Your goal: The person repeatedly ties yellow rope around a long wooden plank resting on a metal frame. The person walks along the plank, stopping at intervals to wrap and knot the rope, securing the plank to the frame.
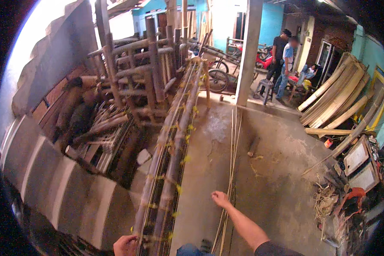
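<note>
Left hand [125, 245] curled beside the near end of long, brown, yellow-tied bamboo poles [175, 160], grip unclear; right hand [219, 199] half-clenched right of them, contents unclear. Thin pale strips [231, 175] right of the poles could cause tripping.

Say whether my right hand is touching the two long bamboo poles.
No, your right hand is off to the right of the bamboo poles, with floor visible between.

Long, thin pale strips [231, 181] lie on the concrete floor [281, 187].
</note>
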Available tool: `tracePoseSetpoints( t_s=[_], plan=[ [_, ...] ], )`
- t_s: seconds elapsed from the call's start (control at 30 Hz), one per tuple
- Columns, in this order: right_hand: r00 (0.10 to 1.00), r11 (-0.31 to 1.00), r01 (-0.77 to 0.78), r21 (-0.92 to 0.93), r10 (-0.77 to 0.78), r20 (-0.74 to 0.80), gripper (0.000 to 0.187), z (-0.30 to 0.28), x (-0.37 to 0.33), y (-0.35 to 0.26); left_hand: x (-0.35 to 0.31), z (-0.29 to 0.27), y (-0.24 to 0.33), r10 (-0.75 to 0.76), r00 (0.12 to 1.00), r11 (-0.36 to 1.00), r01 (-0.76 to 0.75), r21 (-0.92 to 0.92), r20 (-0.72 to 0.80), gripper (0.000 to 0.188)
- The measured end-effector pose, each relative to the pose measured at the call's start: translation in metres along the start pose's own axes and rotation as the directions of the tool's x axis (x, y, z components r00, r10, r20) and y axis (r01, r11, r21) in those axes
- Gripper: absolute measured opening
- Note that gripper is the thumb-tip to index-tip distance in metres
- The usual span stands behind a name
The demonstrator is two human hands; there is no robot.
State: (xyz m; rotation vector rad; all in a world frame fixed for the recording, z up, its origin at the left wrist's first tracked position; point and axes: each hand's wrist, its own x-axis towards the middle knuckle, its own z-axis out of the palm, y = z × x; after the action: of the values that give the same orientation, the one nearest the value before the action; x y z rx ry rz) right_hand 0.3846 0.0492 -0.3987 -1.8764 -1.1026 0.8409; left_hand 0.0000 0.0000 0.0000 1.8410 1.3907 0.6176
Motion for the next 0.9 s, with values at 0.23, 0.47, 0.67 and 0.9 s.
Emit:
tracePoseSetpoints(
  t_s=[0.23, 0.47, 0.67, 0.9],
  plan=[
    [0.988, 0.997, 0.071, -0.043, -0.076, -0.132, 0.024, -0.157, 0.106, 0.058, 0.166, 0.126, -0.054, -0.054, 0.996, 0.989, 0.045, -0.140, -0.065, 0.020],
    [0.842, 0.829, -0.467, -0.309, 0.523, 0.130, 0.029, -0.230, 0.051, 0.168, 0.432, 0.236, 0.047, 0.429, 0.896, 0.901, -0.416, -0.122, 0.111, 0.021],
    [0.808, 0.802, -0.578, -0.152, 0.588, 0.031, 0.032, -0.266, 0.253, 0.175, 0.615, 0.335, 0.281, 0.786, 0.448, 0.568, -0.795, -0.212, 0.427, 0.032],
    [0.791, 0.799, -0.576, -0.173, 0.598, 0.131, 0.036, -0.303, 0.486, 0.239, 0.758, 0.392, 0.512, 0.932, -0.241, -0.114, -0.903, -0.415, 0.269, 0.024]
  ],
)
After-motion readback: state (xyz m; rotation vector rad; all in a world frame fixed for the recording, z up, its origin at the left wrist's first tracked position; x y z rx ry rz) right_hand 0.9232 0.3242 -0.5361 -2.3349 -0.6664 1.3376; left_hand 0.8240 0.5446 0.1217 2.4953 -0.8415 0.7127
